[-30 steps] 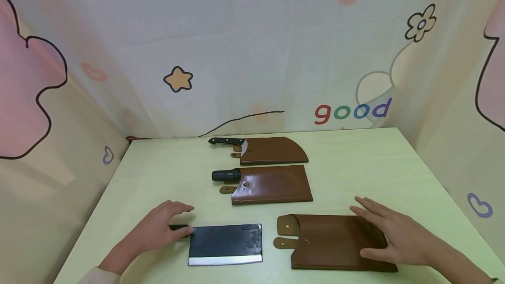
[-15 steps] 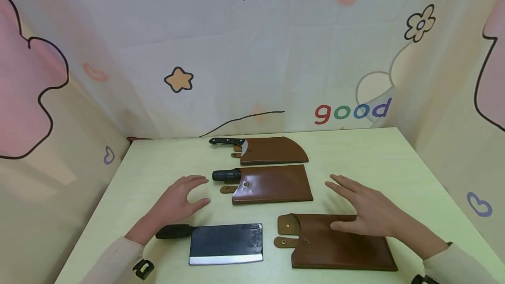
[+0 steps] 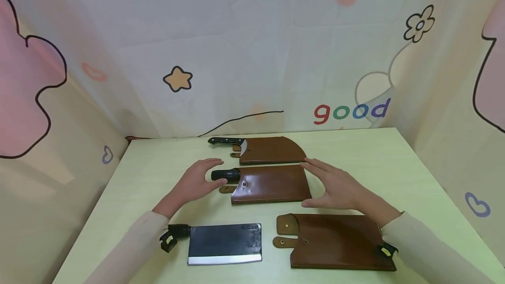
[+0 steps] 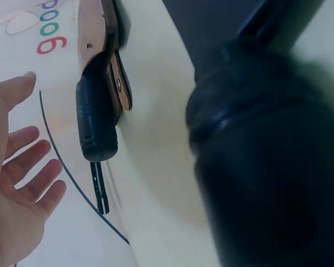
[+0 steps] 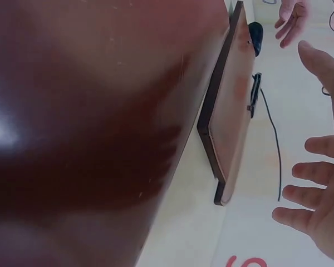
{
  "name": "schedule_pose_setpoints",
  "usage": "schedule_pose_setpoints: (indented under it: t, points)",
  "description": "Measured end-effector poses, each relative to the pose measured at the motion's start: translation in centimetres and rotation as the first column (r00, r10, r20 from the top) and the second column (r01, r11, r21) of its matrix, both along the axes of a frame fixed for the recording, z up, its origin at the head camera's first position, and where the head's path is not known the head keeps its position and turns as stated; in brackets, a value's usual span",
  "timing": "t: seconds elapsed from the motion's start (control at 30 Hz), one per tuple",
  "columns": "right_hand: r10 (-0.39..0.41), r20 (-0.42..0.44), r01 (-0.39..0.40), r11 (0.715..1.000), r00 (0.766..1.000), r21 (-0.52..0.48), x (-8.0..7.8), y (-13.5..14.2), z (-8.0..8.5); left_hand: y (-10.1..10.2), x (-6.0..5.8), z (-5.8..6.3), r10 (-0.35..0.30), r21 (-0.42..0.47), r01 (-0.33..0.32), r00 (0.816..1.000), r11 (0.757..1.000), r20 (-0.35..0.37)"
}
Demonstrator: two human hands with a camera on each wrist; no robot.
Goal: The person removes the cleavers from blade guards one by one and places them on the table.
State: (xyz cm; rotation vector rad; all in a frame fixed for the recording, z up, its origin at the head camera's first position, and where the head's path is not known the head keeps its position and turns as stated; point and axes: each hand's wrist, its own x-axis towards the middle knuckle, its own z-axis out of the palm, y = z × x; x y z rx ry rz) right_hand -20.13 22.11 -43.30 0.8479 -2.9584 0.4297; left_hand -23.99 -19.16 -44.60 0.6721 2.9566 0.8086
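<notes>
My left hand (image 3: 196, 182) is held with spread, loosely bent fingers around the black handle (image 3: 225, 175) of the middle knife. In the left wrist view, a gap shows between that hand (image 4: 19, 178) and the handle (image 4: 97, 119). The middle knife's blade is hidden in a brown leather sheath (image 3: 272, 184). Near that sheath's right end is my right hand (image 3: 335, 187), fingers apart and holding nothing. A bare cleaver (image 3: 225, 244) with a dark blade lies below my left forearm. Under my right forearm lies another brown sheath (image 3: 335, 242), its strap unfastened.
At the back of the pale table (image 3: 355, 143) lies a third knife in a rounded brown sheath (image 3: 272, 150), with its riveted black handle (image 3: 226, 141) to the left. A printed cloth (image 3: 221, 34) hangs behind and along both sides.
My left hand has left the cleaver's handle and moved forward and right to the middle knife's handle. My right hand has moved forward and left from the front sheath toward the middle one.
</notes>
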Motion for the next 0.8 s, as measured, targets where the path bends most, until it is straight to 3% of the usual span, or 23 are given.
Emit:
schedule_pose_setpoints:
  t: [0.37, 0.57, 0.8]
  points:
    - [0.048, 0.059, -0.049, 0.999, 0.997, 0.022, -3.0, -2.2, -2.0, 0.6, -1.9, -0.7, -0.060, -0.074, 0.064, 0.997, 0.995, 0.057]
    - [0.041, 0.136, -0.044, 0.999, 0.990, 0.020, -4.0, -2.6, -3.5, 0.7, -2.5, -1.3, -0.035, -0.069, 0.043, 0.993, 0.997, 0.112]
    - [0.033, 0.172, -0.041, 0.998, 0.984, 0.045, -4.7, -2.8, -4.0, 0.6, -3.0, -1.9, -0.024, -0.054, 0.033, 0.987, 0.998, 0.161]
